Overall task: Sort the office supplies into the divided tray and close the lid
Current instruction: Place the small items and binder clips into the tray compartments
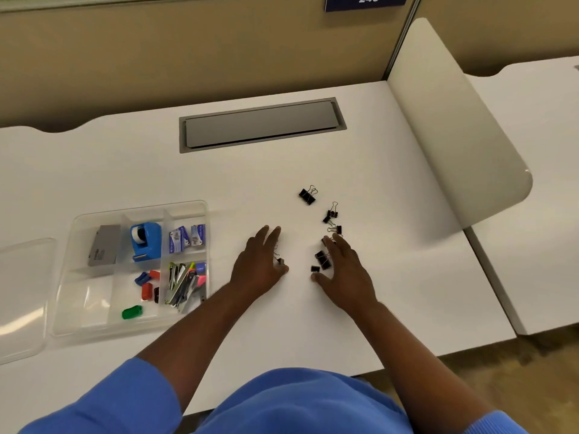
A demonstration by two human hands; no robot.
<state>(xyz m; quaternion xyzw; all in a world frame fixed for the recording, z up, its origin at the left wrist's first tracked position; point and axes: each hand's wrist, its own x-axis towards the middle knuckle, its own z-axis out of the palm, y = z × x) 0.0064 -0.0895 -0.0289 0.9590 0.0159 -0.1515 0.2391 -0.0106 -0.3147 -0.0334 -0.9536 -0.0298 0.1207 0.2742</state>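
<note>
Both hands are lying palm-down at frame centre: the left hand (261,261) is spreading flat over a small clip, the right hand (343,266) is splaying beside scattered binder clips (322,260); the divided tray (62,296) is sitting lower left, its lid (22,296) off

Blue top, seemingly ribbed sleeves (125,399) pushed up, bare forearms and hands.
</note>
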